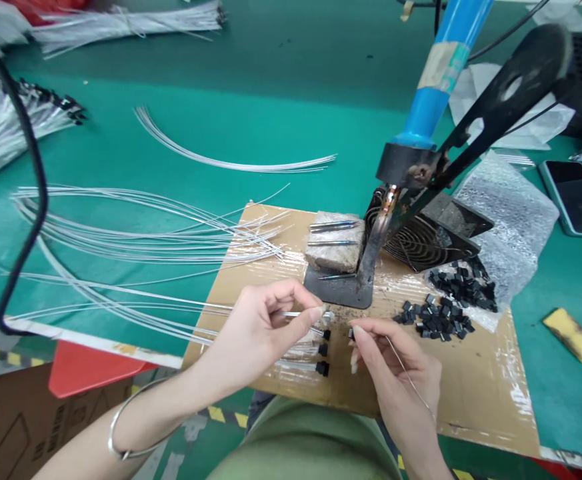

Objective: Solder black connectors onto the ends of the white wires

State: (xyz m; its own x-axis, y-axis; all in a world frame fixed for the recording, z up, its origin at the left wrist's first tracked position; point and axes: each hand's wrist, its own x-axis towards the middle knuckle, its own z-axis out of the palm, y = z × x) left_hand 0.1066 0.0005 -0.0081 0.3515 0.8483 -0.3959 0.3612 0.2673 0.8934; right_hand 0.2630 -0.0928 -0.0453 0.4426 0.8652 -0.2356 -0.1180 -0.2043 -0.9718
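My left hand (265,327) is closed, thumb and forefinger pinching thin white cables (211,307) near a pale tip (327,315). Just to its right, my right hand (401,373) pinches a small black cap (351,333) between thumb and forefinger. A thin silvery wire (411,383) also runs through the right hand, across the palm. The two hands are a short gap apart. Below the left hand lie several cables with black ends (323,368) on the cardboard (471,393). Beyond the hands, a blue-handled soldering iron (425,107) points down on a black stand (511,87).
Loose black caps (443,317) lie on the right, beside bubble wrap (511,213). A small fan (421,243) sits behind the iron tip. Spare tips rest on a grey block (333,257). A phone (578,197), yellow sponge (573,335) and hanging black cord (35,167) flank the area.
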